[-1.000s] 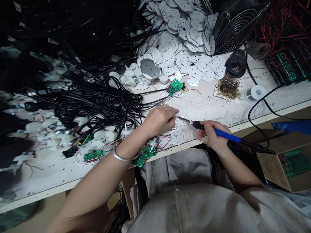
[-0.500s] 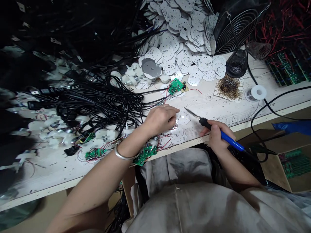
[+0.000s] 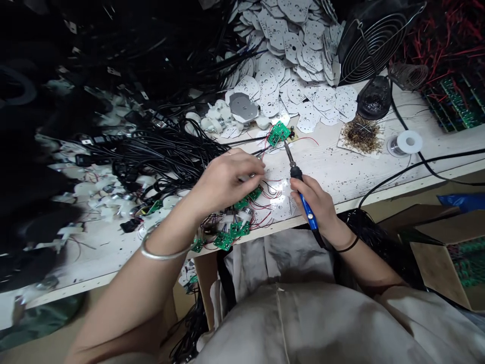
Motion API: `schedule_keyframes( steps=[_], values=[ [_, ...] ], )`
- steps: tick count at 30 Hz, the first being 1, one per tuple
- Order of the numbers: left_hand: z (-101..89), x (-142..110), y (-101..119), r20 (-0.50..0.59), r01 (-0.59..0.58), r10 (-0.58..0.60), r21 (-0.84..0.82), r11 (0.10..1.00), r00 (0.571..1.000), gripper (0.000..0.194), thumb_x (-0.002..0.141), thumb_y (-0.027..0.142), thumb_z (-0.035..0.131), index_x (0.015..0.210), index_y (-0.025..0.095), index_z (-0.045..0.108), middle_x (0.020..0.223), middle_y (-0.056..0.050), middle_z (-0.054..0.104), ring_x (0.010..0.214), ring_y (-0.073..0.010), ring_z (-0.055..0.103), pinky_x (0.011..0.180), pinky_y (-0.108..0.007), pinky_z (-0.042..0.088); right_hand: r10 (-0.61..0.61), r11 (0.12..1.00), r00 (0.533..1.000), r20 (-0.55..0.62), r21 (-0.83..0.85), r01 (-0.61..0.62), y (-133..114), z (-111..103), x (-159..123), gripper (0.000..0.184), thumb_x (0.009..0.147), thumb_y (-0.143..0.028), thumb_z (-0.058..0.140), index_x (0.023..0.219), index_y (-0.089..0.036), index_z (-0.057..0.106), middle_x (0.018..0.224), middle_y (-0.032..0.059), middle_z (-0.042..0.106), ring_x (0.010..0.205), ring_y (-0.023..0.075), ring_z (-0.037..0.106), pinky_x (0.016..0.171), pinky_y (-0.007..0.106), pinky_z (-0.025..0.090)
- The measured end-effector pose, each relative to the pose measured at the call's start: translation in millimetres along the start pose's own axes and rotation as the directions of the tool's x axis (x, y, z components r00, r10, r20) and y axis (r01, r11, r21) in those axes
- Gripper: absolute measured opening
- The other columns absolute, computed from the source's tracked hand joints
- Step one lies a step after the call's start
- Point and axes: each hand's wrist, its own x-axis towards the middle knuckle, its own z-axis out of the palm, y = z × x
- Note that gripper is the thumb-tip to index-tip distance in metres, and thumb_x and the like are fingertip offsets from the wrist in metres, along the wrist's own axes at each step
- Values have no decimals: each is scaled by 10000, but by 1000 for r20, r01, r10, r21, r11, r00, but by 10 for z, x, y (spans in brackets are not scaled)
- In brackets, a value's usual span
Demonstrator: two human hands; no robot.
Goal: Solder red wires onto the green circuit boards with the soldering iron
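Observation:
My right hand point(image 3: 316, 205) is wrapped round a soldering iron point(image 3: 307, 210) with a blue and black handle. Its metal tip points away from me, just below a small green circuit board point(image 3: 279, 133) with red wires; I cannot tell whether they touch. My left hand point(image 3: 231, 179) is over the bench with thumb and fingers drawn together near black cables; what they hold, if anything, is hidden. Close to it lie more green circuit boards point(image 3: 238, 230) with thin red wires, and a white perforated plate point(image 3: 281, 207).
White plates point(image 3: 291, 91) are heaped at the back, beside a caged fan point(image 3: 373, 48). On the right are a solder spool point(image 3: 407, 143), a stained sponge point(image 3: 361, 137) and a black iron holder point(image 3: 374, 98). Black cables point(image 3: 170, 151) and white plastic parts point(image 3: 109, 199) crowd the left.
My right hand has moved left with the soldering iron, turning its tip towards the back board. My left hand has drawn left, off the white plate, and its fingers have come together.

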Motion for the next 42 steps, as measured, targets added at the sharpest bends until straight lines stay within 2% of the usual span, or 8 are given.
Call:
schedule_keyframes(
  steps=[5, 10, 17, 21, 26, 31, 34, 42],
  values=[
    [29, -171, 81, 130, -84, 50, 276, 957, 990, 278, 969, 299, 505, 913, 195, 756, 919, -71, 724, 854, -213, 623, 777, -357, 511, -32, 995, 999, -14, -92, 30, -32, -16, 7, 340, 1003, -235, 495, 1338, -289, 504, 1119, 63, 647, 936, 182, 690, 708, 247, 586],
    [119, -59, -87, 29, 12, -20, 258, 966, 999, 272, 962, 286, 506, 962, 181, 757, 963, -79, 727, 903, -218, 632, 828, -369, 518, -64, 989, 998, -11, -133, 62, -31, -2, 6, 375, 1010, -227, 475, 1376, -303, 455, 1107, 58, 639, 925, 184, 685, 701, 248, 573],
    [-107, -23, -279, -84, 103, -82, 296, 950, 993, 290, 957, 299, 471, 940, 214, 747, 916, -74, 733, 883, -230, 656, 841, -418, 536, -65, 989, 997, 37, -133, 69, 5, 26, -62, 431, 1011, -193, 452, 1416, -329, 401, 1129, 50, 626, 860, 171, 677, 671, 239, 529],
    [-110, 3, -211, 81, 30, -59, 315, 948, 995, 273, 929, 273, 489, 952, 206, 753, 946, -75, 726, 917, -236, 653, 822, -396, 534, -72, 987, 996, 54, -141, 79, 18, 36, -84, 442, 1009, -182, 450, 1421, -329, 385, 1167, 56, 615, 864, 171, 670, 656, 238, 512],
    [53, 245, -25, 25, 267, -311, 450, 852, 950, 309, 932, 268, 459, 844, 170, 739, 869, -96, 709, 826, -237, 660, 688, -353, 509, -63, 988, 997, 49, -137, 69, 23, 50, -88, 438, 1009, -194, 438, 1418, -342, 392, 1156, 46, 618, 875, 173, 667, 645, 233, 497],
    [211, 348, 86, 91, 283, -421, 611, 739, 902, 239, 850, 259, 587, 1027, 156, 710, 977, -128, 705, 895, -287, 662, 647, -349, 507, -34, 988, 998, 56, -146, 42, 17, 56, -90, 419, 1006, -196, 452, 1394, -345, 406, 1199, 49, 610, 870, 168, 664, 632, 233, 489],
    [209, 361, -21, 203, 253, -436, 576, 777, 877, 365, 825, 223, 600, 1182, 191, 669, 1106, -110, 671, 937, -282, 667, 684, -353, 525, -43, 990, 997, 58, -131, 50, 20, 54, -95, 407, 998, -178, 455, 1376, -330, 435, 1236, 61, 603, 873, 174, 667, 607, 238, 485],
    [222, 209, -91, 98, 150, -239, 541, 828, 966, 267, 936, 244, 517, 1121, 174, 696, 1169, -113, 662, 996, -265, 643, 745, -366, 515, -51, 984, 995, 89, -168, 65, -14, 20, -64, 399, 1006, -164, 421, 1377, -309, 414, 1180, 64, 608, 817, 167, 651, 600, 247, 481]
  ],
)
